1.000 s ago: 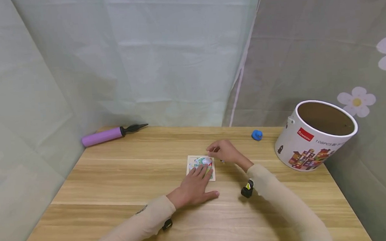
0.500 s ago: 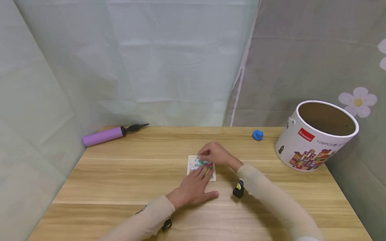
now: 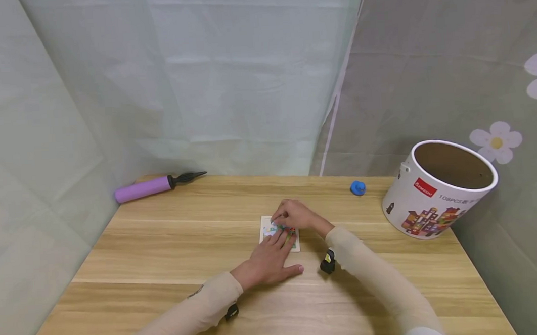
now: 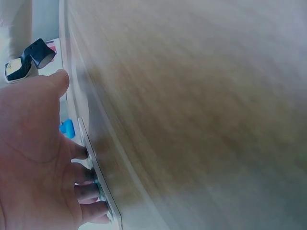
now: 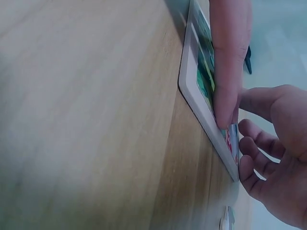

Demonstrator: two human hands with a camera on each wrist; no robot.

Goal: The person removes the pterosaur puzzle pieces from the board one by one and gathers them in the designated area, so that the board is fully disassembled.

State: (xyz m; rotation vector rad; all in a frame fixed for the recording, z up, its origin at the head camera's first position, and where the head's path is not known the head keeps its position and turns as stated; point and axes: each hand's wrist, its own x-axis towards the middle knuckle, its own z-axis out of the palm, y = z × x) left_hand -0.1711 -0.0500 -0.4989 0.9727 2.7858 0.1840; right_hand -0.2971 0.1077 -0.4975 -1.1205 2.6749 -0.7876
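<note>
Left wrist alone shows left palm (image 4: 38,153).

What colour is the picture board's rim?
The rim is pale cream, seen best in the head view.

Board (image 3: 264,235) left of bucket (image 3: 404,201)

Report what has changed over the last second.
The right hand has moved left, from the far right corner of the square picture board to further over it; whether it holds anything is hidden. The left hand still touches the board; the bucket, blue object and purple pump are unmoved.
</note>
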